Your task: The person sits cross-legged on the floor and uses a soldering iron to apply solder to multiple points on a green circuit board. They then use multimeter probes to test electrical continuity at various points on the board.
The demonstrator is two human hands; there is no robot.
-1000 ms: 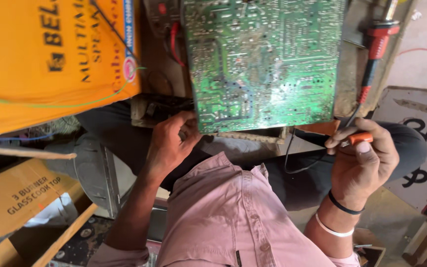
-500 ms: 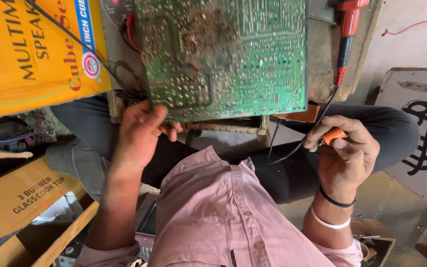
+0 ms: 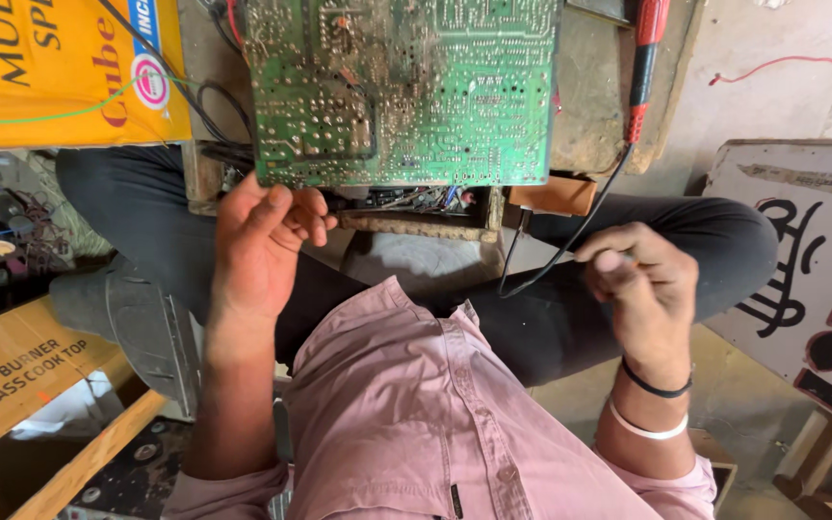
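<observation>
Circuit board (image 3: 402, 91) lies solder side up on the bench, straight ahead of the left hand (image 3: 262, 241), whose curled fingers touch its near-left edge. Right hand (image 3: 642, 279), well apart, pinches a black cord (image 3: 570, 241) running from the red-handled tool (image 3: 645, 67).

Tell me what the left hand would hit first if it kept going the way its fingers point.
The left hand points up and away from the body, fingers curled at the near edge of the green circuit board. Going straight on, it would most likely meet that board's lower left corner first; whether it already touches is unclear.
</observation>
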